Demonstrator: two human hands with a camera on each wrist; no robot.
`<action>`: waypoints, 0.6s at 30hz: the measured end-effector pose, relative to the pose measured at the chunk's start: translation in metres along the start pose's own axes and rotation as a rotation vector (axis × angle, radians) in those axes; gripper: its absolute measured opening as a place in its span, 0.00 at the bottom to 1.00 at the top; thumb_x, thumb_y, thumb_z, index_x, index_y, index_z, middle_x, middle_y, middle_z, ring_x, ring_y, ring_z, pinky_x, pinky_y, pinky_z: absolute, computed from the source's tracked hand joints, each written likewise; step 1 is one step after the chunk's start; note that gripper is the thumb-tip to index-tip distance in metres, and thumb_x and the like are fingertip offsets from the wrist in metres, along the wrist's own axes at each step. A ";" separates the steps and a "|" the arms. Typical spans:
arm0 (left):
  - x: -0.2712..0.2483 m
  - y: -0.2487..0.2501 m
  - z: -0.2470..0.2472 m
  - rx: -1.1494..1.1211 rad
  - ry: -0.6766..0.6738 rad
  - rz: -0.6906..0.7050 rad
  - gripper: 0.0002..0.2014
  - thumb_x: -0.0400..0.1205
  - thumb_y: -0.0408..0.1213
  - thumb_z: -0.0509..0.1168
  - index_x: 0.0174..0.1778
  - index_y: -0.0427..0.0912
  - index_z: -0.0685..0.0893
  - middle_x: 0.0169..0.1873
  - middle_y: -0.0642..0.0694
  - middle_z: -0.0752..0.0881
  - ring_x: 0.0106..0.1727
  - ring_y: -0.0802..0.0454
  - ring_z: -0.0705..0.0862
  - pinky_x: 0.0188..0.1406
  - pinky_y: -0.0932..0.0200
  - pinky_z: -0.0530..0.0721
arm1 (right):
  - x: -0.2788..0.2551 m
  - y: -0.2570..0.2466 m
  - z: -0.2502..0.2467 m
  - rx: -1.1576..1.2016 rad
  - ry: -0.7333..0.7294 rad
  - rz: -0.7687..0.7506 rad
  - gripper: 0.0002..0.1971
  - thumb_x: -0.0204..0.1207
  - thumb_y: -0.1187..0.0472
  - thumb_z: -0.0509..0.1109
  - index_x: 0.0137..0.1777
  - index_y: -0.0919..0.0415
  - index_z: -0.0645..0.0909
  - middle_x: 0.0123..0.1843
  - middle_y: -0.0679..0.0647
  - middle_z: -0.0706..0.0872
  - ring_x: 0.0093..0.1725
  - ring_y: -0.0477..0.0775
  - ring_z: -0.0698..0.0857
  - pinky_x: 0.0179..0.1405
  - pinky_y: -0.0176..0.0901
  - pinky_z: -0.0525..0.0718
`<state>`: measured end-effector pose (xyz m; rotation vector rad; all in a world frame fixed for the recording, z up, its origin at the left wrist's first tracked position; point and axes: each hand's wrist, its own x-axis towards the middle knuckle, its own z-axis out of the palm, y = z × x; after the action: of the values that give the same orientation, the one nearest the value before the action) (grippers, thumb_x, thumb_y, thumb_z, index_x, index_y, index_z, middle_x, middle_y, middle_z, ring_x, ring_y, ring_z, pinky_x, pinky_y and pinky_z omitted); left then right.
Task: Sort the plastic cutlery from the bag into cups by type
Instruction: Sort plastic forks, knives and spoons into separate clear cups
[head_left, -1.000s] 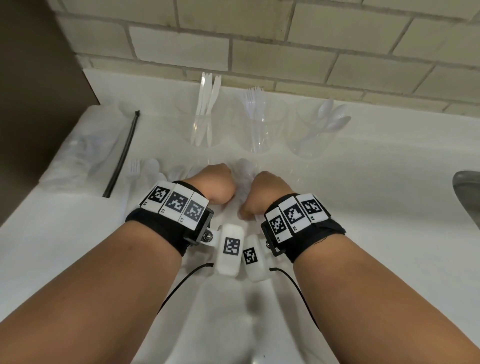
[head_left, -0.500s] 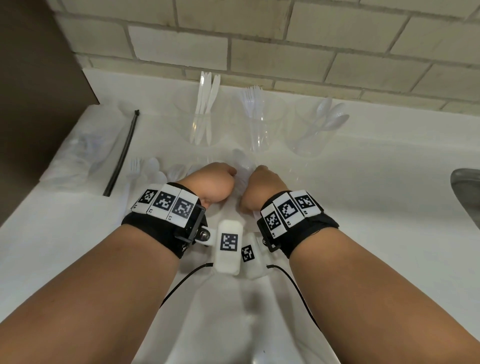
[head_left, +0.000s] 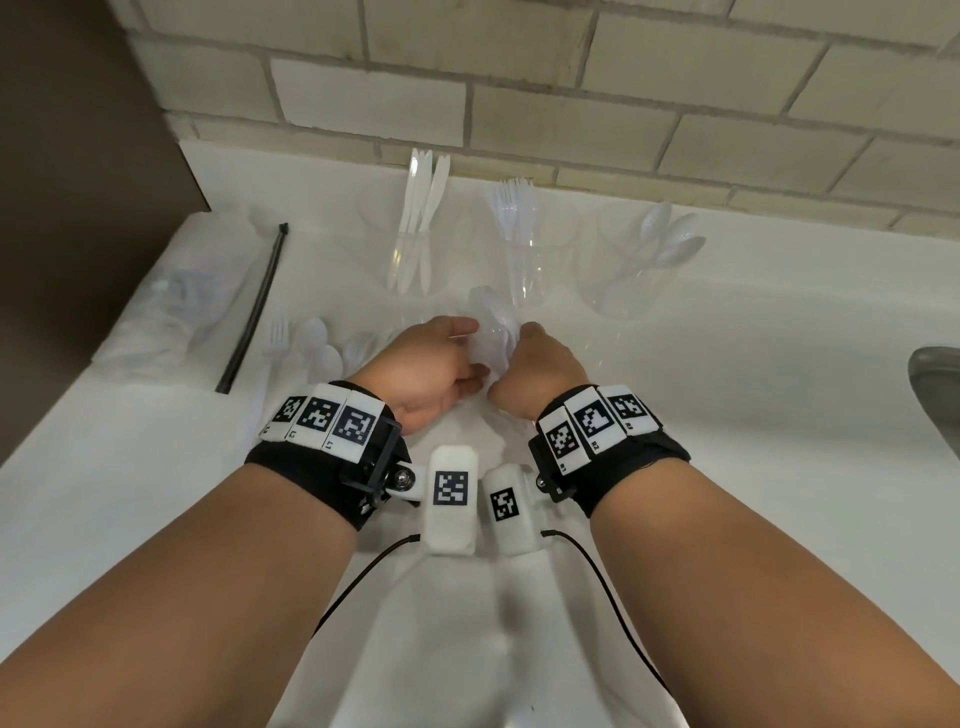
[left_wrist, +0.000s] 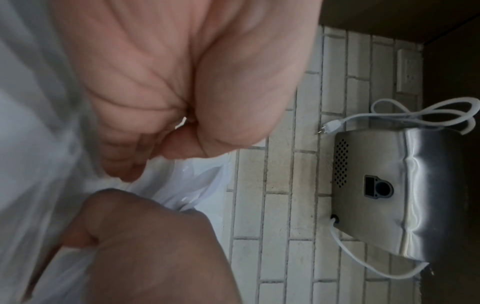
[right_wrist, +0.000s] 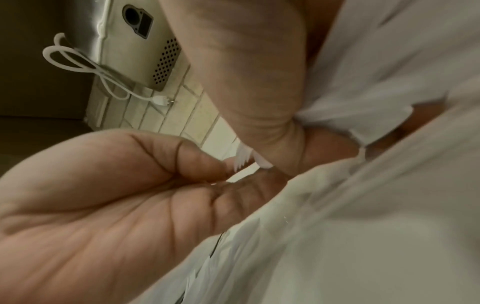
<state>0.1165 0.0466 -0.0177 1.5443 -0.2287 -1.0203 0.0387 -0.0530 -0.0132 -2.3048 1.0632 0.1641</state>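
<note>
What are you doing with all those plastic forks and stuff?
A person is sorting white plastic cutlery into three clear plastic cups: knives, forks and spoons. Both hands, left hand and right hand, grip a bunch of white cutlery above the white counter. More pieces lie loose beside a clear plastic bag.

Three clear glossy plastic cups (head_left: 524, 249) hold white plastic cutlery on a smooth white counter (head_left: 727, 364) — behind, matt, rough brick (head_left: 571, 104), and a brushed-metal appliance (left_wrist: 415, 195).

Three clear cups in a row hold white knives (head_left: 418, 218), forks (head_left: 511, 208) and spoons (head_left: 670, 239); loose cutlery (head_left: 311, 343) lies beside the bag (head_left: 171, 306).
</note>
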 end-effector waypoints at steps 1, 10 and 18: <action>0.000 0.000 0.000 -0.018 0.006 0.000 0.27 0.78 0.13 0.53 0.72 0.37 0.71 0.61 0.35 0.79 0.63 0.35 0.82 0.62 0.48 0.81 | 0.000 -0.001 0.000 -0.010 -0.006 -0.008 0.25 0.70 0.67 0.71 0.66 0.63 0.67 0.44 0.52 0.77 0.46 0.57 0.78 0.43 0.46 0.77; 0.003 0.000 0.002 0.332 0.105 0.062 0.21 0.82 0.23 0.57 0.73 0.34 0.74 0.69 0.33 0.78 0.66 0.39 0.81 0.64 0.43 0.83 | 0.002 -0.003 0.005 -0.014 -0.072 -0.030 0.25 0.67 0.67 0.75 0.63 0.63 0.71 0.52 0.54 0.78 0.57 0.59 0.82 0.45 0.44 0.77; -0.007 0.007 -0.008 -0.403 0.108 0.041 0.04 0.85 0.32 0.59 0.46 0.38 0.78 0.41 0.41 0.79 0.46 0.45 0.79 0.51 0.53 0.80 | -0.002 -0.003 -0.036 0.761 0.089 -0.184 0.21 0.60 0.72 0.73 0.56 0.67 0.80 0.40 0.58 0.88 0.34 0.53 0.89 0.35 0.45 0.86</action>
<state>0.1204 0.0547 -0.0094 1.2172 0.0222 -0.8840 0.0348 -0.0702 0.0186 -1.7023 0.7641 -0.3625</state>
